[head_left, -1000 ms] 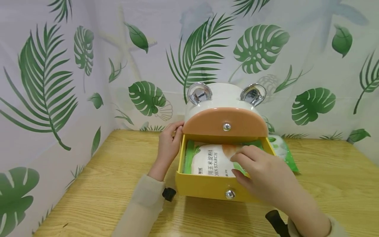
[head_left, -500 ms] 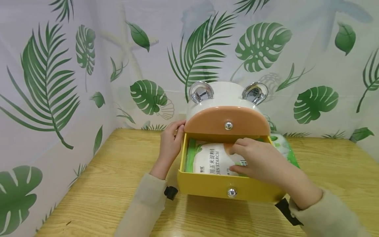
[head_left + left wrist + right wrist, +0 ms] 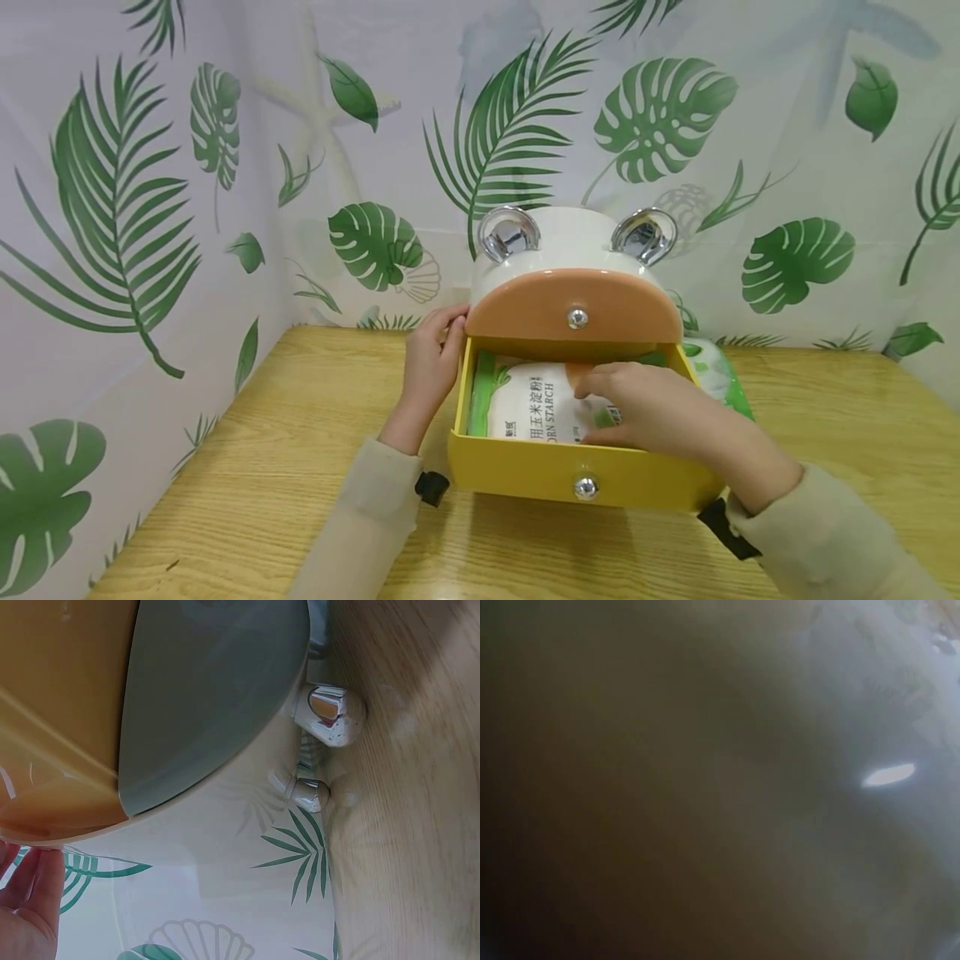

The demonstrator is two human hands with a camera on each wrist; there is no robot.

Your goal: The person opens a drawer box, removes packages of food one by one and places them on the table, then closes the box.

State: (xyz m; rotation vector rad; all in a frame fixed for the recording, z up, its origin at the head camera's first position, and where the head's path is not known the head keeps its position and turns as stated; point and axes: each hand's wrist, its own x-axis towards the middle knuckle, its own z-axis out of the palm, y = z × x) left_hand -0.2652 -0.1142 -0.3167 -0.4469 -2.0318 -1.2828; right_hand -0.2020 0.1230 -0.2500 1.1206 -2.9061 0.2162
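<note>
i see the right hand (image 3: 652, 408) spread over the corn starch packet (image 3: 525, 408) inside the yellow drawer (image 3: 517, 473), best kept flat, while the left hand (image 3: 431, 358), fingers extended, touches and should steady the cabinet (image 3: 573, 296) behind it.

Starch packet (image 3: 517, 408) in drawer (image 3: 517, 473), cabinet (image 3: 573, 237) behind

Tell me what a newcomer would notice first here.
First, the white box with two shiny ears, right of centre on the table. Then its yellow drawer, pulled out below the orange front, with a starch bag inside. The right hand is over the bag; the left hand touches the box's side.
</note>
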